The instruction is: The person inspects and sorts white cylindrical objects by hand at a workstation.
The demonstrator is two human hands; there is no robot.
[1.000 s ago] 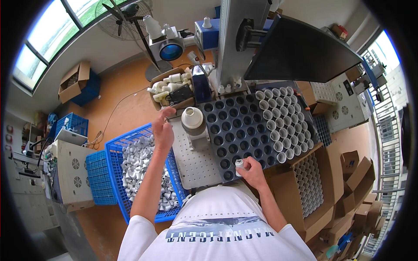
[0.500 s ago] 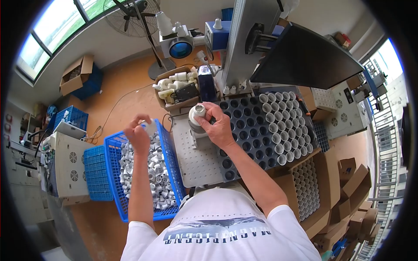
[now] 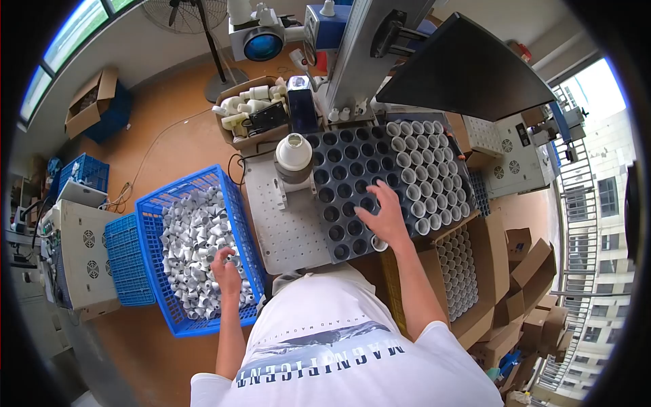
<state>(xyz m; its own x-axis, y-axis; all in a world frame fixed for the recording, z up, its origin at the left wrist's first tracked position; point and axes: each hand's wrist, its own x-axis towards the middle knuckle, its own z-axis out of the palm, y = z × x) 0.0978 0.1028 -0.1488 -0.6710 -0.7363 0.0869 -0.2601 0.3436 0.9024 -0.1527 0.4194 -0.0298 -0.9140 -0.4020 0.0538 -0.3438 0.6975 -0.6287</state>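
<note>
My right hand (image 3: 384,216) is over the black tray (image 3: 330,232) of round holes, fingers spread and nothing between them. A white cup-shaped part (image 3: 378,243) sits in the tray's front row, close under that hand. To the left, my left hand (image 3: 226,270) is low over the blue basket (image 3: 251,254) of loose white plastic fittings (image 3: 196,244). Its fingers are curled together among the fittings; whether a piece is pinched there is hidden. A white conical part (image 3: 293,152) with an open top stands upright on the metal fixture (image 3: 283,193), touched by neither hand.
White cups (image 3: 426,169) fill the tray's right side. A perforated metal plate (image 3: 281,237) lies between basket and tray. Behind are a box of white parts (image 3: 234,139), a lens head (image 3: 263,44), a metal column (image 3: 359,61) and a black monitor (image 3: 468,74). A carton (image 3: 498,251) stands right.
My right hand has left the part on the fixture and moved right and down over the tray, opening. My left hand has lowered towards the basket's fittings. The camera view has shifted.
</note>
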